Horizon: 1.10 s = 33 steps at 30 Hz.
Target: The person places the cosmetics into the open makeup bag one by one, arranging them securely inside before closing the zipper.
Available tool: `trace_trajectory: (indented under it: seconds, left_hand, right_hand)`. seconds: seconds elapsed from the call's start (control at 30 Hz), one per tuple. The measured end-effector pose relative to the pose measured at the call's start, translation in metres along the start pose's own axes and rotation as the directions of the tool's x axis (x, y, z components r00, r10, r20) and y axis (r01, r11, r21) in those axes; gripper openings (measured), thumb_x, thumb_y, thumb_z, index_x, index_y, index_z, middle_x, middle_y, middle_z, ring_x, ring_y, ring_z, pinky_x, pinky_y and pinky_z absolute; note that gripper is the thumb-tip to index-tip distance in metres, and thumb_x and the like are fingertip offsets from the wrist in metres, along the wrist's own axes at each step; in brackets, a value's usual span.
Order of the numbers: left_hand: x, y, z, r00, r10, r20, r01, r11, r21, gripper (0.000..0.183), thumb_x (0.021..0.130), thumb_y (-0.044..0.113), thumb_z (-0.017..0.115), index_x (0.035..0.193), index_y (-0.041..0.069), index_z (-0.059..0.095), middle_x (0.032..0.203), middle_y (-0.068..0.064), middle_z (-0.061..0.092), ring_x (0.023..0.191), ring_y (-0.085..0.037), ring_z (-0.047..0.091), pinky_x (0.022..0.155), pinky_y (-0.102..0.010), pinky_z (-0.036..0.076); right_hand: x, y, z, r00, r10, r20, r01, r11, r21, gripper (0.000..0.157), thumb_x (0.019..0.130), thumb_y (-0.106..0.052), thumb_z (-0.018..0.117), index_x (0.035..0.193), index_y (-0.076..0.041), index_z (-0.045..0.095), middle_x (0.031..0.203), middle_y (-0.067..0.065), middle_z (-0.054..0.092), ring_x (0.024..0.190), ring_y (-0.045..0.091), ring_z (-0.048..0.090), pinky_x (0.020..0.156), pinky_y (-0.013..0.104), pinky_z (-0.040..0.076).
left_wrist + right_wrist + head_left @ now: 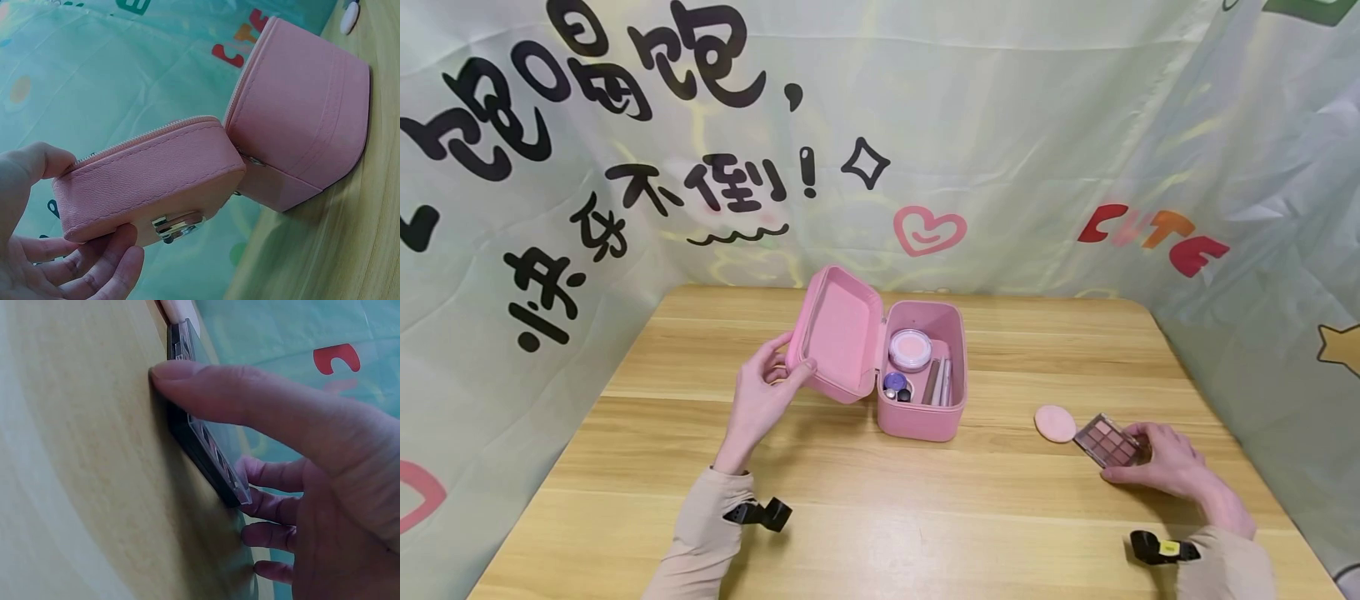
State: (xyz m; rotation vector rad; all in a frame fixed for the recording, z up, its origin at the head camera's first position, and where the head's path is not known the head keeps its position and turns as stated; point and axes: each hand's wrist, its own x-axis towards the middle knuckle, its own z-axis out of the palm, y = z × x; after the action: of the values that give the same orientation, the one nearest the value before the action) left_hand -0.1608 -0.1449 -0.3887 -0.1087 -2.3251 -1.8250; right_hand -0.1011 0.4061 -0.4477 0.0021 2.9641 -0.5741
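Observation:
My left hand point(765, 400) grips the raised lid point(842, 333) of a pink makeup case point(921, 423), thumb at the zipped rim and fingers under the outer face. A metal handle fitting point(178, 226) shows on the lid in the left wrist view. Inside the case are a round compact point(910, 350), slim tubes point(942, 383) and a small purple-topped item point(895, 382). At the right of the table, my right hand point(1168, 462) holds an eyeshadow palette point(1107, 442) between thumb and fingers, its pans facing up. Beside the palette's left corner lies a pink powder puff point(1055, 423).
Everything stands on a wooden table point(865, 517). Behind it and at both sides hangs a printed cloth point(1015, 150). Each wrist carries a small black camera, one on the left point(767, 513) and one on the right point(1157, 548).

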Motion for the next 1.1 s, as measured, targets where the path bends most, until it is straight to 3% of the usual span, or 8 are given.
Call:
trace_trajectory:
  seconds: [0.23,0.43,0.6,0.87,1.1]
  left_hand:
    - [-0.0004,-0.0004,-0.0002,1.000,0.000,-0.007,0.000,1.000,0.002,0.058,0.089,0.011,0.076,0.142,0.007,0.055,0.109,-0.027,0.071,0.075,0.002,0.066,0.069,-0.015,0.056]
    - [-0.0004,-0.0001,0.0000,1.000,0.003,-0.007,-0.003,1.000,-0.001,0.058,0.089,0.011,0.076,0.142,0.006,0.055,0.109,-0.028,0.071,0.075,0.002,0.066,0.069,-0.015,0.056]
    - [-0.0002,-0.0001,0.0001,1.000,0.002,-0.008,-0.002,1.000,-0.002,0.058,0.089,0.011,0.076,0.142,0.006,0.055,0.108,-0.028,0.071,0.075,0.002,0.066,0.069,-0.016,0.056]
    - [0.0000,-0.0006,-0.0004,1.000,0.005,0.004,-0.005,1.000,0.007,0.059,0.089,0.011,0.076,0.144,0.006,0.053,0.109,-0.028,0.071,0.076,0.001,0.066,0.070,-0.017,0.058]
    - [-0.0003,-0.0008,-0.0005,1.000,-0.005,0.005,0.005,1.000,0.004,0.059,0.089,0.012,0.076,0.144,0.007,0.053,0.109,-0.027,0.071,0.076,0.001,0.066,0.070,-0.017,0.057]
  right_hand:
    - [0.0019,0.0034,0.0005,0.999,-0.025,-0.035,0.024,1.000,-0.007,0.072,0.071,-0.041,0.089,0.118,0.004,0.060,0.107,0.020,0.066,0.098,0.036,0.059,0.072,0.044,0.046]
    - [0.0005,0.0069,0.0026,0.997,-0.059,-0.057,0.062,0.997,0.050,0.063,0.073,-0.035,0.088,0.114,0.005,0.062,0.099,0.011,0.067,0.084,0.006,0.053,0.069,0.026,0.042]
    - [-0.0006,0.0080,0.0022,0.998,-0.056,-0.039,0.061,0.987,0.148,0.067,0.079,-0.029,0.085,0.122,0.013,0.057,0.106,0.020,0.067,0.082,-0.009,0.048,0.070,0.018,0.046]
    - [-0.0029,0.0046,0.0007,0.999,-0.038,-0.035,0.046,0.960,0.275,0.067,0.084,-0.021,0.081,0.130,0.015,0.048,0.115,0.028,0.063,0.084,-0.013,0.049,0.073,0.014,0.047]
    - [-0.0014,-0.0016,-0.0037,0.994,-0.049,-0.094,0.071,0.966,0.247,0.066,0.084,-0.023,0.081,0.131,0.010,0.051,0.113,0.023,0.062,0.085,-0.009,0.046,0.070,0.016,0.043]
